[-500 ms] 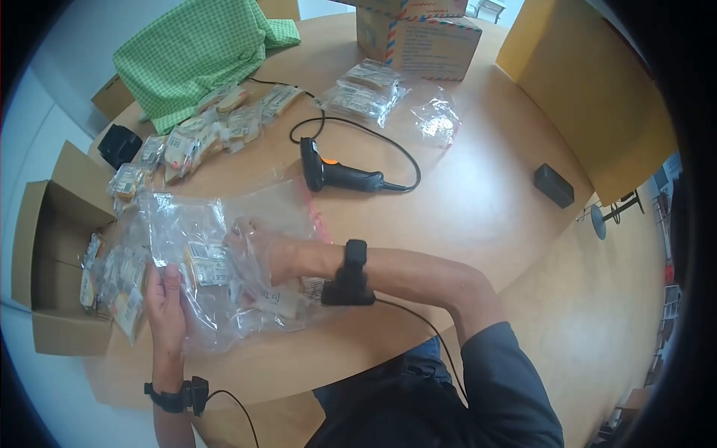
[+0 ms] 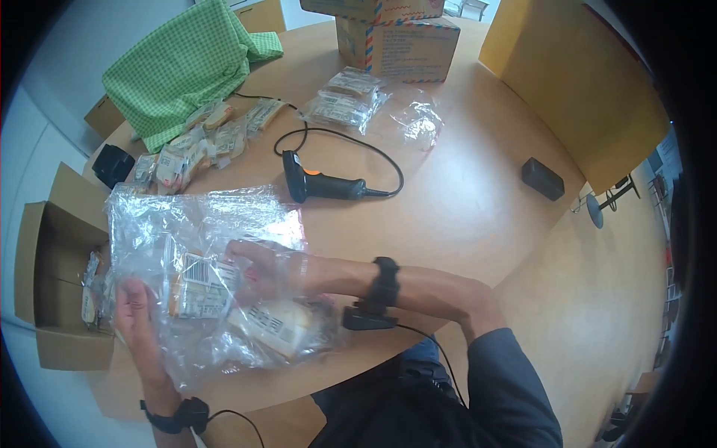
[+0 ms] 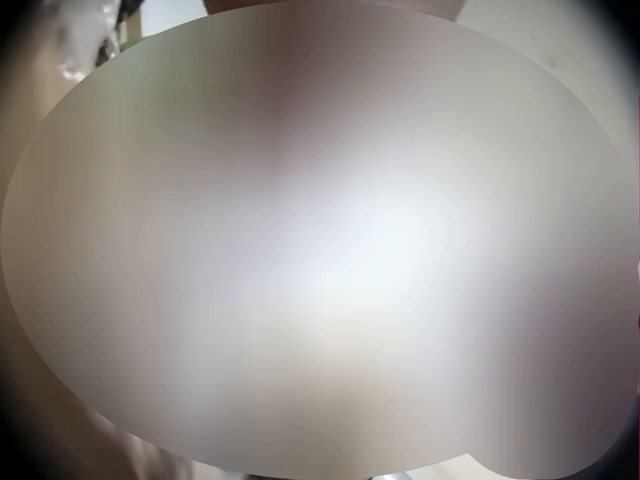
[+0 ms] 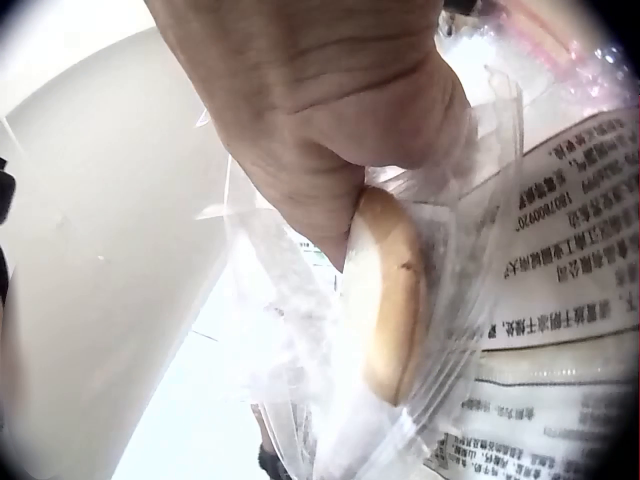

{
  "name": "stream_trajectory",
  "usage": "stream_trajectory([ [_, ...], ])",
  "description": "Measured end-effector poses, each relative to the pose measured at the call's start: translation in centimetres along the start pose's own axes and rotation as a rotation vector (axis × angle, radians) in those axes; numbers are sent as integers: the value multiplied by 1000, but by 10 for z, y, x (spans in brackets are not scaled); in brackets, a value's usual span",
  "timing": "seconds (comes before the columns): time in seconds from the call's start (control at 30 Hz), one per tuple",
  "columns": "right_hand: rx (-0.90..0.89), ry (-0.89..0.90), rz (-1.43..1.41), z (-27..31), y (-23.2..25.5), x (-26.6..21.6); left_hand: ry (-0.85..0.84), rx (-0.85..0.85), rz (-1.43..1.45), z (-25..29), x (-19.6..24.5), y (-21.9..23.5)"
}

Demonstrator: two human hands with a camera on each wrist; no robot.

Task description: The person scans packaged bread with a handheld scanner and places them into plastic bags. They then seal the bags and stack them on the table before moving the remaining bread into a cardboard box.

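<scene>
A large clear plastic bag [image 2: 246, 205] with packets inside spreads over the table's front left. My left hand [image 2: 137, 313] grips its left side, thumb on top. My right hand [image 2: 258, 269] is inside the bag, seen through the film. In the right wrist view that hand [image 4: 340, 130] pinches the top of a wrapped bread [image 4: 392, 290], golden-brown in clear film with printed text. Two packets show in the head view: a labelled bread packet [image 2: 202, 287] between the hands and another packet [image 2: 272, 328] nearer my body. The left wrist view is blurred over.
An open cardboard box [image 2: 71, 347] holding packets stands at the left. Behind the bag lie more bread packets [image 2: 175, 164], a green checked cloth [image 2: 179, 75] and a black barcode scanner [image 2: 328, 183] with its cable. Bagged packets [image 2: 343, 101], printed cartons [image 2: 414, 48] and a black block [image 2: 543, 179] are farther off.
The bag has been spread wider and shifted left, now covering packets beside the cardboard box. My left hand has moved left and down with it; the bread packets inside show more clearly.
</scene>
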State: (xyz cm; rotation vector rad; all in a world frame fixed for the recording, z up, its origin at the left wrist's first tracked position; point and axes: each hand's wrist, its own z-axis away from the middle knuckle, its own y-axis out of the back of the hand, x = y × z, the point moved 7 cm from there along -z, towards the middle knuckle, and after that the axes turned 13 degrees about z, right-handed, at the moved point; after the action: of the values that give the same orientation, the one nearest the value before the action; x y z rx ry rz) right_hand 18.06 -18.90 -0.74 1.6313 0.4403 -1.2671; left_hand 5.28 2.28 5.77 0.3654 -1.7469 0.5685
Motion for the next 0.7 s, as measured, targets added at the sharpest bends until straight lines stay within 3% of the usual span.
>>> stream_trajectory([
  [0.03,-78,-80,38,19,16,1,10,-11,-15,0,12,-2],
  [0.1,-43,255,-106,45,42,8,73,-63,-9,-3,24,12],
  [0.13,15,233,68,65,63,18,72,-47,-10,-13,21,35],
  [0.2,-19,-323,-8,115,104,38,115,21,-90,-17,4,86],
  [0.23,91,-368,-171,139,126,52,165,333,-108,-6,-3,92],
  [0.27,166,-317,-77,152,153,64,237,226,-253,-9,-22,118],
  [0.3,376,-348,-214,174,180,78,306,120,-394,-9,-46,148],
  [0.33,473,-358,-281,192,205,92,300,248,-86,8,-69,145],
  [0.37,548,-405,-342,208,226,109,265,150,-171,12,-90,159],
  [0.47,673,-459,-345,240,269,171,330,89,-446,29,-60,103],
  [0.53,722,-440,-329,247,267,198,372,95,-442,31,-58,99],
  [0.6,782,-460,-8,262,279,242,424,100,-432,34,-63,97],
  [0.7,776,-472,320,255,274,215,400,62,-441,35,-95,97],
])
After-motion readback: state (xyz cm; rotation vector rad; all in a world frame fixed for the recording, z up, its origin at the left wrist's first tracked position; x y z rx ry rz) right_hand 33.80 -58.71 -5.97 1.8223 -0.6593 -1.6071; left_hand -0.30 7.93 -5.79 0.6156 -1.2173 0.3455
